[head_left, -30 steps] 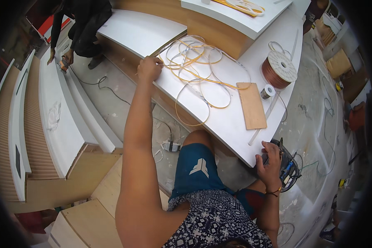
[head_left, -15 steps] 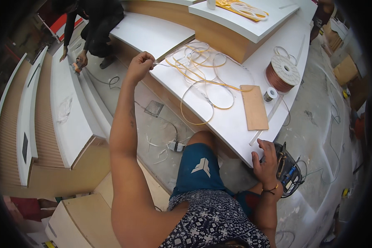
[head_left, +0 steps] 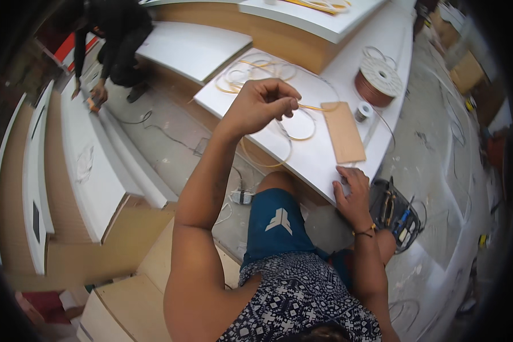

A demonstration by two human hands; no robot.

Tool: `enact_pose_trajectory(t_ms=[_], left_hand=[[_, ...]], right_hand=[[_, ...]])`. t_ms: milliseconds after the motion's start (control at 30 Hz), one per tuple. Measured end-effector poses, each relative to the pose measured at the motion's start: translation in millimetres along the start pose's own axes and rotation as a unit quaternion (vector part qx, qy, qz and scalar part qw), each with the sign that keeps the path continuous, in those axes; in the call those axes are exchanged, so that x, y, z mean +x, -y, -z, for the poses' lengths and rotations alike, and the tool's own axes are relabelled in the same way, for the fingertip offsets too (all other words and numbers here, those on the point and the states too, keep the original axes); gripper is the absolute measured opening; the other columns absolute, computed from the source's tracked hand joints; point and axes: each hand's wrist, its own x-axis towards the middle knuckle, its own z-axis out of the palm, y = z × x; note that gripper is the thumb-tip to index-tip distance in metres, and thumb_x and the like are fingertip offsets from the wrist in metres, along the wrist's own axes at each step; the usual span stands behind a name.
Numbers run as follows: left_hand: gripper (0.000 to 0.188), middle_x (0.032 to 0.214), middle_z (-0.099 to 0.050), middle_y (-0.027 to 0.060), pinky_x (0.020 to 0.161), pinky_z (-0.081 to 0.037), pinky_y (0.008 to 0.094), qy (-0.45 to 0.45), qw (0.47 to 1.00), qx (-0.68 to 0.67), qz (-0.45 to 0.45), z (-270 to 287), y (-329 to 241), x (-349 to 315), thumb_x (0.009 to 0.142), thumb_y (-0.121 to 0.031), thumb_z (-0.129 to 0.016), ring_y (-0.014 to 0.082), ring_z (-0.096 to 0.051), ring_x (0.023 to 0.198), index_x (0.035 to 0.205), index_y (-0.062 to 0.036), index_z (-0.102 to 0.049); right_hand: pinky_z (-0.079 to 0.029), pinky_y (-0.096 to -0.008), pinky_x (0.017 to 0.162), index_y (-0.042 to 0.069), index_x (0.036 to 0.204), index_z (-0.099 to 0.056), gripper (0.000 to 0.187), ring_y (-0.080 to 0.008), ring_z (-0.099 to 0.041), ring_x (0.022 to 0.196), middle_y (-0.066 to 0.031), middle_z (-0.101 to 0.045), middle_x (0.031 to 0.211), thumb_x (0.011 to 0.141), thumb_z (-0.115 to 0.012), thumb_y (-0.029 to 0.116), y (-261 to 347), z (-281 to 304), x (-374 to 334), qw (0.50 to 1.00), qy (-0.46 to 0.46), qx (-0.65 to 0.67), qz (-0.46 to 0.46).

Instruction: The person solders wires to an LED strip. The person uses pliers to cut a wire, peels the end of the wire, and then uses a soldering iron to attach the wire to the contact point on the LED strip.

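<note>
My left hand (head_left: pixel 255 107) is raised over the white panel (head_left: pixel 319 162), thumb and fingertips pinched together on a thin LED strip. The loose coils of this yellow-edged LED strip (head_left: pixel 303 138) spread across the panel behind and below the hand, which hides part of them. One length appears to run right from the fingertips, but the exact spot gripped is hard to make out. My right hand (head_left: pixel 356 196) is open at the panel's near right edge, fingers loosely bent and holding nothing. Just beyond it lies a flat brown cardboard piece (head_left: pixel 345 134).
A spool of reddish-brown cable (head_left: pixel 376 85) and a small wire reel (head_left: pixel 363 112) stand on the panel. An open black tool case (head_left: pixel 402 219) sits right of my right hand. At far left, a person (head_left: pixel 117 43) crouches with a power tool (head_left: pixel 95 101) beside curved white panels (head_left: pixel 91 171).
My left hand has swung right and nearer, from the panel's left corner to above the coils. My right hand has shifted slightly left and up; the whole view has moved a little.
</note>
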Motion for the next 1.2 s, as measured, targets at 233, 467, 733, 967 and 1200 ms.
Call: enact_pose_trajectory(t_ms=[233, 467, 733, 967, 1200], left_hand=[[0.012, 0.102, -0.075, 0.0026, 0.085, -0.053, 0.0254, 0.040, 0.987, 0.106, -0.113, -51, 11, -9, 0.096, -0.013, -0.078, 0.0107, -0.066, 0.097, 0.103, -0.0029, -0.076], [0.021, 0.097, -0.077, 0.0084, 0.086, -0.058, 0.0291, 0.066, 0.990, -0.124, 0.026, -86, 18, -15, 0.097, -0.007, -0.077, 0.0142, -0.073, 0.090, 0.116, 0.0002, -0.072], [0.017, 0.094, -0.076, 0.0095, 0.083, -0.059, 0.0301, 0.115, 0.976, -0.178, 0.042, -104, 31, -11, 0.097, -0.007, -0.077, 0.0166, -0.073, 0.087, 0.111, -0.0001, -0.070], [0.017, 0.095, -0.074, 0.0071, 0.080, -0.060, 0.0288, 0.157, 0.970, -0.181, 0.047, -115, 35, -11, 0.096, -0.007, -0.079, 0.0132, -0.071, 0.088, 0.108, 0.0011, -0.070], [0.018, 0.095, -0.074, 0.0067, 0.080, -0.058, 0.0276, 0.173, 0.965, -0.181, 0.078, -124, 41, -9, 0.095, -0.007, -0.079, 0.0122, -0.069, 0.086, 0.109, 0.0018, -0.070]], right_hand=[[-0.046, -0.0390, 0.093, 0.005, 0.119, -0.072, 0.030, -0.0300, -0.065, 0.097, -0.0133, -0.070, 0.107, 0.089, -0.073, 0.010, -4, -6, 4, 0.993, -0.061, 0.075, -0.067], [-0.052, -0.0364, 0.082, 0.002, 0.116, -0.071, 0.025, -0.0268, -0.068, 0.094, -0.0133, -0.071, 0.101, 0.092, -0.071, 0.006, 13, 16, 14, 0.973, -0.121, 0.173, -0.089], [-0.052, -0.0327, 0.075, 0.003, 0.104, -0.076, 0.014, -0.0181, -0.066, 0.082, -0.0079, -0.073, 0.091, 0.090, -0.075, 0.003, 38, 53, 51, 0.959, -0.127, 0.246, -0.067], [-0.052, -0.0343, 0.070, 0.005, 0.096, -0.076, 0.012, -0.0218, -0.067, 0.077, -0.0093, -0.072, 0.085, 0.084, -0.077, 0.002, 38, 59, 47, 0.969, -0.135, 0.202, -0.036], [-0.050, -0.0312, 0.068, 0.005, 0.096, -0.076, 0.010, -0.0168, -0.065, 0.075, -0.0071, -0.070, 0.082, 0.086, -0.078, 0.005, 22, 51, 37, 0.947, -0.099, 0.292, -0.093]])
